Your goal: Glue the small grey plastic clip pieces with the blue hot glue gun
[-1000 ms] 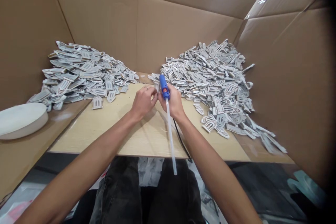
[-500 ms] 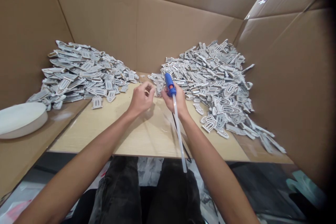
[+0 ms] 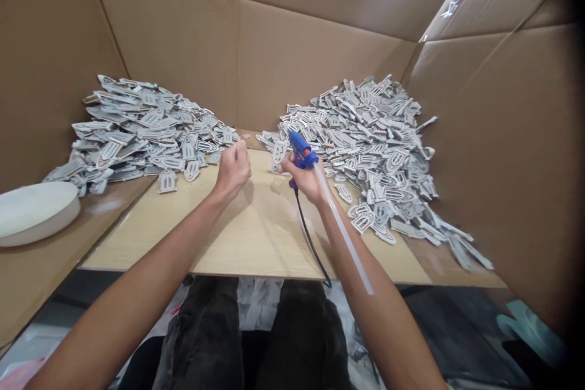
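Note:
My right hand (image 3: 307, 180) is wrapped round a blue hot glue gun (image 3: 299, 146), its nozzle tipped up and away from me. A long whitish glue stick (image 3: 345, 231) sticks out of its back end over my forearm. Just left of my right thumb is a pale, arch-shaped openwork piece (image 3: 278, 153); whether the thumb grips it or only touches it I cannot tell. My left hand (image 3: 234, 167) is closed above the board, near the left heap of pieces (image 3: 150, 128). Anything inside its curled fingers is hidden.
A larger heap of similar pieces (image 3: 365, 134) rises on the right. Cardboard walls (image 3: 320, 42) enclose the pale wooden board (image 3: 256, 244). A white bowl (image 3: 36, 210) stands at the left. The gun's black cord (image 3: 307, 237) runs over the front edge.
My left hand has moved left, away from the glue gun, and its fingers have closed up. The gun has turned in my right hand, its glue stick swinging right.

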{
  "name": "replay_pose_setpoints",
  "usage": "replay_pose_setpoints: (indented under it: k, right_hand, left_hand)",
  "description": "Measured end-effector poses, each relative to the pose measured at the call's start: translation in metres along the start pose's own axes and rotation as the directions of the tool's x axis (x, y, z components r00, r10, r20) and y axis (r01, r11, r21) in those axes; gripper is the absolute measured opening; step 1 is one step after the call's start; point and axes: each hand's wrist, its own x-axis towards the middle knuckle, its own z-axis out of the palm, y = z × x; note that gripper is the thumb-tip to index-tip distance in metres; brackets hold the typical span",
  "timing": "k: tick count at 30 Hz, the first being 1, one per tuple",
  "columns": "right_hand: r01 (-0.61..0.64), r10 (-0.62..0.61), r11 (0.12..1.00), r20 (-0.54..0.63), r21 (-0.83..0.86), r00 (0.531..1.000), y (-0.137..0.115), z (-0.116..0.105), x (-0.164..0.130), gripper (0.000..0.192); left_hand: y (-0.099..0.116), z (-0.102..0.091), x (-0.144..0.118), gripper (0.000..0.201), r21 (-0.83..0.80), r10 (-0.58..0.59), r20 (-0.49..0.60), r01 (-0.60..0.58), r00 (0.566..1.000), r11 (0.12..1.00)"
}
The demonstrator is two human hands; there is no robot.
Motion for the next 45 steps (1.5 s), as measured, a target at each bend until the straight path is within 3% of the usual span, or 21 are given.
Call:
replay_pose_setpoints:
  k: [3,5,11,21,35,45]
  right_hand:
    - [0.004,-0.004,1.0,0.032,0.001,0.999,-0.001,-0.001,0.0,0.028]
    - [0.017,-0.018,1.0,0.054,0.016,0.998,0.0,0.0,0.0,0.029]
    - [0.029,-0.028,0.999,0.037,-0.043,0.999,0.008,0.002,0.003,0.031]
    - [0.136,-0.132,0.987,0.061,-0.08,0.989,0.015,0.009,0.0,0.034]
    - [0.303,-0.3,0.883,0.066,-0.357,0.952,0.004,0.013,-0.009,0.018]
    - [0.321,-0.318,0.875,0.069,-0.363,0.946,0.002,0.014,-0.009,0.016]
  left_hand:
    - [0.006,-0.003,0.002,0.055,-0.111,-0.082,-0.037,0.077,0.996,0.991]
    - [0.013,-0.004,0.002,0.05,-0.121,-0.048,-0.025,0.045,0.999,0.992]
    - [0.033,-0.001,-0.01,0.019,0.095,0.14,0.062,-0.145,0.988,0.985]
    - [0.036,0.004,-0.016,0.01,0.192,0.212,0.101,-0.228,0.972,0.955]
    - [0.028,0.007,-0.019,0.012,0.181,0.125,0.071,-0.136,0.99,0.974]
    - [0.03,0.012,-0.022,0.02,0.216,0.154,0.128,-0.179,0.98,0.96]
